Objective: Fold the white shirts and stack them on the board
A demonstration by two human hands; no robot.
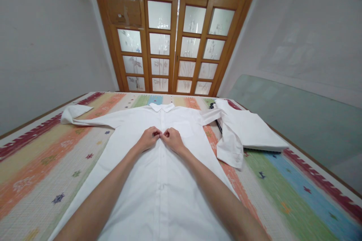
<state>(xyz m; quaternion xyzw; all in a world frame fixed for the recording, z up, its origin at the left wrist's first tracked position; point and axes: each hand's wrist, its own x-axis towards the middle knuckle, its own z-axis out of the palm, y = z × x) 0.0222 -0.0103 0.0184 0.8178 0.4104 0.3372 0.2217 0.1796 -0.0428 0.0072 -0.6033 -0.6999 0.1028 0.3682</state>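
A white long-sleeved shirt [138, 188] lies spread face up, its collar [162, 107] at the far end and its front placket running down the middle. At the upper placket my left hand [149, 138] and my right hand [172, 139] meet, fingertips pinched together on the shirt's front edge. The small spot between the fingertips, perhaps a button, is hidden. One sleeve [96, 121] stretches out to the left with its cuff folded over. The other sleeve [229, 144] bends down on the right, over the edge of a folded white garment.
The folded white garment [254, 128] lies at the right, with something dark beneath it. A striped, patterned cover [82, 150] spreads under everything. Beyond stand wooden doors [174, 34] with glass panes. A pale green panel [294, 109] leans along the right wall.
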